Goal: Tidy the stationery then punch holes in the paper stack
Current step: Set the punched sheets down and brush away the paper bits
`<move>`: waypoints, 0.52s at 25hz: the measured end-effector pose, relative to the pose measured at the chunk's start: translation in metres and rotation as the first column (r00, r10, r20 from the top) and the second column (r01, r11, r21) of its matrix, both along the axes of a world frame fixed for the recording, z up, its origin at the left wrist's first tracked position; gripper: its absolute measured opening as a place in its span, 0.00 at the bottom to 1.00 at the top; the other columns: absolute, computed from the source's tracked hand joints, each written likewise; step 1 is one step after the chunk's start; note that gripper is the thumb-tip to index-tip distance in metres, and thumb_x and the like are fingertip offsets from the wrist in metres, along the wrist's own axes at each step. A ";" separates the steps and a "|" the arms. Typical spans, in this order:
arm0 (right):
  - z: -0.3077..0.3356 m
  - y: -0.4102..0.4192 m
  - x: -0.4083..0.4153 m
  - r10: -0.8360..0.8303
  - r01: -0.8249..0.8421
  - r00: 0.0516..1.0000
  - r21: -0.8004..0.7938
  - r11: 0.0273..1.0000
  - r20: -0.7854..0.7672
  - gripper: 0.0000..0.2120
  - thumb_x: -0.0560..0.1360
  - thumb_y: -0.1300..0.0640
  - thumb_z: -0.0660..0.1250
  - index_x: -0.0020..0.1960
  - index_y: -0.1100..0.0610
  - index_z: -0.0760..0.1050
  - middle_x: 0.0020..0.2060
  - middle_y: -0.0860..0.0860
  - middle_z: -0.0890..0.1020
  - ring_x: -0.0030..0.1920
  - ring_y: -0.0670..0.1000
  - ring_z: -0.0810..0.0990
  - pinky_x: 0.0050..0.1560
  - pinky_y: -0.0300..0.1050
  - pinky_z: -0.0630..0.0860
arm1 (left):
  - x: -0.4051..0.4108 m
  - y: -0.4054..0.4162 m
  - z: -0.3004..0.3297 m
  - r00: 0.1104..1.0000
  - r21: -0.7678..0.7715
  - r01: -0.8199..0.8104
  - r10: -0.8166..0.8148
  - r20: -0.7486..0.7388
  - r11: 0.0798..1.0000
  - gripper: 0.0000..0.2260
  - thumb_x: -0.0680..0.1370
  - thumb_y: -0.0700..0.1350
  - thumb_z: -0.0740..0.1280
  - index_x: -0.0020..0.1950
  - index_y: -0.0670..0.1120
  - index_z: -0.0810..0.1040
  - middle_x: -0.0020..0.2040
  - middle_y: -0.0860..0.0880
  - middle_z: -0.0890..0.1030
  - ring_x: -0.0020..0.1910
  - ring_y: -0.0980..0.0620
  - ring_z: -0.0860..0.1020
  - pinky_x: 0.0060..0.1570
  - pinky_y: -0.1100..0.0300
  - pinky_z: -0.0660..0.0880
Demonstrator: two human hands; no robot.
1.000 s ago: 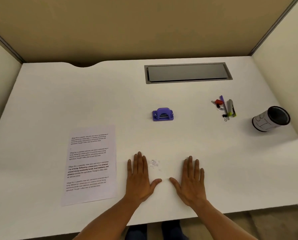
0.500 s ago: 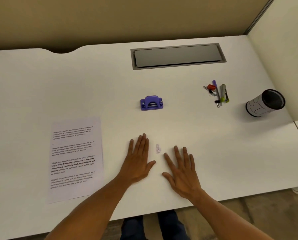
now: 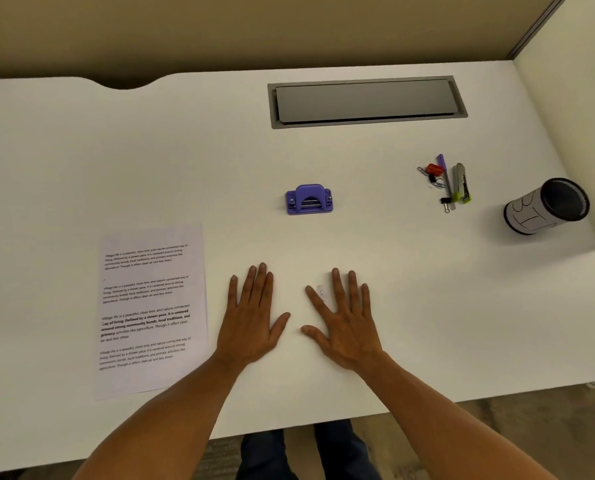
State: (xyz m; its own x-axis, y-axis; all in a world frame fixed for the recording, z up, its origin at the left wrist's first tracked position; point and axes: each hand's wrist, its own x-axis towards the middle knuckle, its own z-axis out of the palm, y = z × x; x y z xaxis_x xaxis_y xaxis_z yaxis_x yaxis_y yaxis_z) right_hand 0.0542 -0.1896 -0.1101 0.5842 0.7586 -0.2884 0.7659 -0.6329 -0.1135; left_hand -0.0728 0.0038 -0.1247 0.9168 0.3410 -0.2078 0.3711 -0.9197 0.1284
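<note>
Hands first: we see the left hand (image 3: 253,318) and the right hand (image 3: 344,323) lying palm-down on the white desk (image 3: 427,306) at lower centre of the frame, fingers spread wide and flat, thumbs pointing toward each other, neither holding anything. A few tiny pale specks (image 3: 321,293) sit on the desk beside the right index finger; we cannot tell what they are. Just left of the left hand, in the lower left of the frame, lies the paper stack (image 3: 150,313), printed with blocks of text and flat on the desk, apart from the hand. Above the hands, near the middle of the frame, stands the purple hole punch (image 3: 309,199), alone and well clear of the paper. To the right of it we find a loose cluster of stationery (image 3: 445,183): a purple pen, a grey and lime tool, a red clip, black binder clips and paper clips, lying close together. Further right, at the frame's edge, a black mesh pen cup (image 3: 545,206) with a white wrap stands on the desk. A grey cable hatch (image 3: 367,101) is set into the desk at upper centre.
</note>
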 end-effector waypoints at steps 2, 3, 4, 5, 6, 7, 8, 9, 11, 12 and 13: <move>-0.001 -0.002 0.002 0.041 -0.041 0.999 0.017 0.999 -0.020 0.40 0.76 0.26 0.48 0.81 0.43 0.43 0.81 0.58 0.42 0.80 0.64 0.40 0.77 0.65 0.43 | 0.000 0.000 0.001 1.000 -0.008 -0.003 0.003 0.000 1.000 0.37 0.80 0.65 0.48 0.81 0.42 0.51 0.83 0.43 0.48 0.82 0.45 0.47 0.78 0.38 0.52; -0.002 -0.008 0.002 0.083 -0.082 0.996 0.031 0.996 -0.026 0.40 0.76 0.26 0.49 0.81 0.44 0.43 0.81 0.58 0.42 0.80 0.64 0.40 0.76 0.65 0.45 | 0.001 0.000 0.001 1.000 -0.011 -0.006 0.006 -0.002 1.000 0.37 0.80 0.65 0.48 0.81 0.42 0.51 0.83 0.43 0.48 0.82 0.45 0.47 0.78 0.38 0.52; -0.003 -0.016 0.001 0.122 -0.121 0.992 0.041 0.992 -0.026 0.40 0.76 0.27 0.49 0.81 0.45 0.44 0.81 0.58 0.43 0.80 0.63 0.41 0.76 0.65 0.46 | 0.001 -0.001 0.002 1.000 -0.014 -0.008 0.008 -0.003 1.000 0.37 0.80 0.65 0.48 0.81 0.42 0.51 0.83 0.43 0.48 0.82 0.45 0.47 0.78 0.38 0.52; -0.004 -0.025 0.000 0.148 -0.147 0.989 0.044 0.988 -0.022 0.40 0.76 0.27 0.50 0.81 0.45 0.45 0.81 0.58 0.43 0.80 0.63 0.42 0.75 0.66 0.48 | 0.001 -0.001 0.002 1.000 -0.014 -0.008 0.008 -0.001 1.000 0.37 0.80 0.65 0.48 0.81 0.42 0.51 0.83 0.43 0.48 0.82 0.45 0.47 0.78 0.38 0.53; -0.004 -0.032 -0.002 0.162 -0.161 0.987 0.040 0.986 -0.019 0.40 0.76 0.27 0.50 0.81 0.45 0.46 0.81 0.58 0.44 0.80 0.63 0.42 0.75 0.66 0.48 | 0.001 0.000 0.001 1.000 -0.014 -0.009 0.009 0.003 1.000 0.37 0.80 0.65 0.48 0.81 0.42 0.51 0.83 0.43 0.48 0.82 0.45 0.47 0.78 0.38 0.53; -0.003 -0.036 -0.002 0.167 -0.166 0.986 0.033 0.986 -0.020 0.40 0.76 0.26 0.50 0.81 0.44 0.46 0.81 0.59 0.44 0.80 0.64 0.43 0.75 0.67 0.49 | 0.001 0.000 0.001 1.000 -0.016 -0.011 0.012 0.006 1.000 0.37 0.80 0.65 0.48 0.81 0.42 0.50 0.83 0.43 0.48 0.82 0.45 0.47 0.78 0.38 0.53; -0.002 -0.037 -0.002 0.169 -0.168 0.985 0.025 0.985 -0.024 0.40 0.76 0.26 0.49 0.81 0.44 0.46 0.81 0.58 0.44 0.80 0.64 0.42 0.75 0.67 0.48 | 0.000 0.001 0.001 1.000 -0.020 -0.014 0.014 0.009 1.000 0.37 0.80 0.65 0.48 0.81 0.42 0.50 0.83 0.43 0.48 0.82 0.45 0.47 0.78 0.38 0.53; 0.000 -0.034 -0.001 0.168 -0.167 0.985 0.017 0.986 -0.030 0.40 0.76 0.26 0.49 0.81 0.44 0.46 0.81 0.58 0.45 0.80 0.64 0.42 0.75 0.67 0.48 | 0.000 0.001 0.000 1.000 -0.022 -0.014 0.015 0.011 1.000 0.37 0.80 0.65 0.49 0.81 0.42 0.50 0.83 0.43 0.48 0.82 0.45 0.47 0.78 0.38 0.52; 0.005 -0.022 0.004 0.163 -0.163 0.986 0.003 0.987 -0.043 0.39 0.76 0.26 0.48 0.81 0.44 0.44 0.81 0.57 0.44 0.80 0.64 0.41 0.76 0.67 0.46 | 0.000 0.001 0.000 1.000 -0.019 -0.013 0.013 0.015 1.000 0.37 0.80 0.65 0.49 0.81 0.43 0.50 0.83 0.44 0.47 0.82 0.46 0.47 0.78 0.38 0.52; 0.007 -0.016 0.006 0.167 -0.167 0.985 0.006 0.986 -0.052 0.39 0.77 0.26 0.47 0.81 0.44 0.43 0.81 0.56 0.43 0.80 0.63 0.40 0.76 0.67 0.44 | 0.000 0.001 0.000 1.000 -0.019 -0.012 0.013 0.015 1.000 0.37 0.80 0.65 0.49 0.81 0.43 0.50 0.83 0.44 0.47 0.82 0.46 0.46 0.78 0.38 0.52; 0.008 -0.012 0.008 0.177 -0.176 0.982 0.029 0.984 -0.067 0.40 0.77 0.27 0.48 0.81 0.44 0.43 0.81 0.56 0.43 0.80 0.62 0.39 0.77 0.66 0.43 | 0.000 0.001 0.000 1.000 -0.022 -0.012 0.013 0.015 1.000 0.37 0.80 0.65 0.49 0.81 0.43 0.49 0.83 0.44 0.47 0.82 0.46 0.46 0.78 0.38 0.52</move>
